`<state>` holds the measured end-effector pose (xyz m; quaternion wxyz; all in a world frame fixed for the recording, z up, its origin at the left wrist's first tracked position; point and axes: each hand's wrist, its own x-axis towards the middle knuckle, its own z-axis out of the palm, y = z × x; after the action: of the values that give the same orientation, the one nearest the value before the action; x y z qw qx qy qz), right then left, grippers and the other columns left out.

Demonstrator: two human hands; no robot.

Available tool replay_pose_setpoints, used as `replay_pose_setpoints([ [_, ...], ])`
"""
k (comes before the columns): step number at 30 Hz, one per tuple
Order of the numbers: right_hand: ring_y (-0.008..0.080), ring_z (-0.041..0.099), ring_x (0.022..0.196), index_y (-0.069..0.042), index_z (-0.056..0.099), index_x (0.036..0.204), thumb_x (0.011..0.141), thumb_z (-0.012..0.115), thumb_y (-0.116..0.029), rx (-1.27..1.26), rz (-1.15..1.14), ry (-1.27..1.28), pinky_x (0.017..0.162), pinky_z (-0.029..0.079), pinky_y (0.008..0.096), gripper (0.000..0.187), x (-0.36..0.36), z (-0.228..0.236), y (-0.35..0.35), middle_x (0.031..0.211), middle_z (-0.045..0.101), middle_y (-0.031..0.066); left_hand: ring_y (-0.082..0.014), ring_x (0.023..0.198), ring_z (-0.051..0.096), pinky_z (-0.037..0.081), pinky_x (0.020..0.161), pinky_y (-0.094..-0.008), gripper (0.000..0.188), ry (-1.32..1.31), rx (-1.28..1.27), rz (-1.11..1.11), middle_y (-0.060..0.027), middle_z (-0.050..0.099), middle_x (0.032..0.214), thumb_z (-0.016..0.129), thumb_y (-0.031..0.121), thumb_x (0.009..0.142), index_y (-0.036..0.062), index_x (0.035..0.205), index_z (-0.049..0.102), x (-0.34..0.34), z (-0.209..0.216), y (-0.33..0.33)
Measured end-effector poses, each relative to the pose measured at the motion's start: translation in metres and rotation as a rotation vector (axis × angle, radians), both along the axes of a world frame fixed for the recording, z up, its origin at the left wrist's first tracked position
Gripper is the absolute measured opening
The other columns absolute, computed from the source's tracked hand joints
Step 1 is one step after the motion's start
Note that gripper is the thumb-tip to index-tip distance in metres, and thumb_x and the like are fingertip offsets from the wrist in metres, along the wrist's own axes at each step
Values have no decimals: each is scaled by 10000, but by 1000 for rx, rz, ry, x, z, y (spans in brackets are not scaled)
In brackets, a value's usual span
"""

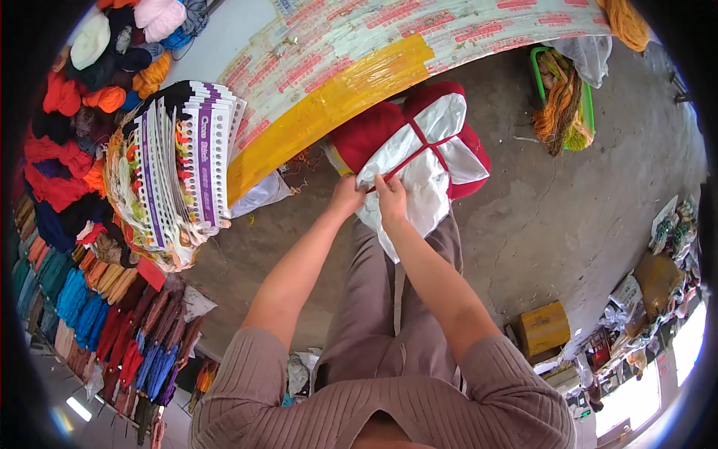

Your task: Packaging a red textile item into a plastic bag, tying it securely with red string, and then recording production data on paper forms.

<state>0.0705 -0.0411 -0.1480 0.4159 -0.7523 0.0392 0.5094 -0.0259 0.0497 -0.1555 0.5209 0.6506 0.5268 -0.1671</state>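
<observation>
In front of my legs is a bundle of dark red yarn (366, 133), partly covered by crumpled white plastic sheeting (424, 187). Dark red strands (428, 144) cross over the bundle and divide its top into sections. My left hand (348, 196) is closed at the bundle's near left edge, pinching the end of a red strand. Close beside it, my right hand (392, 200) pinches the same strand over the white plastic. The fingertips partly hide the strand between the two hands.
A table edge covered in yellow tape (329, 101) curves along the far side. On it stand thread cards (206, 161), left of which lies a heap of coloured yarn (56, 165). Yarn hanks (112, 299) hang at left. A green basket (588, 112) and a yellow-brown box (544, 329) sit at right.
</observation>
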Motion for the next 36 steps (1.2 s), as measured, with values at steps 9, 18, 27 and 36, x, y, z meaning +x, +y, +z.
replay_pose_setpoints([
  [9, 109, 524, 973, -35, 673, 1004, 896, 620, -217, 301, -38, 441, 912, 357, 257, 218, 46, 15, -43, 988, 636, 4, -169, 438, 543, 400, 379, -280, 62, 35, -448, 925, -75, 605, 652, 593, 70, 758, 13, 764, 618, 8, -19, 30],
  [18, 205, 643, 941, -62, 594, 1144, 885, 638, -136, 156, 442, -297, 798, 499, 316, 274, 78, 31, -54, 1031, 650, 132, -365, 1094, 589, 461, 916, -463, 656, 288, -79, -128, -250, 607, 1139, 651, 397, 753, 7, 1234, 435, 15, 21, 18],
  [27, 319, 495, 1150, -114, 661, 974, 786, 672, -383, -390, 710, -884, 922, 408, 442, 329, 202, 3, -37, 1205, 570, 108, -333, 1086, 541, 490, 859, -454, 351, -191, 583, -510, -119, 528, 1209, 595, 106, 823, 90, 1164, 517, 152, 67, 61],
  [36, 399, 513, 1117, -38, 610, 905, 777, 692, -247, -115, 319, -770, 936, 413, 472, 259, 200, -72, -98, 1245, 550, 197, -297, 1235, 442, 400, 985, -468, 245, -405, 327, -1243, -75, 563, 1221, 681, 173, 716, 122, 949, 627, 304, -22, 76],
])
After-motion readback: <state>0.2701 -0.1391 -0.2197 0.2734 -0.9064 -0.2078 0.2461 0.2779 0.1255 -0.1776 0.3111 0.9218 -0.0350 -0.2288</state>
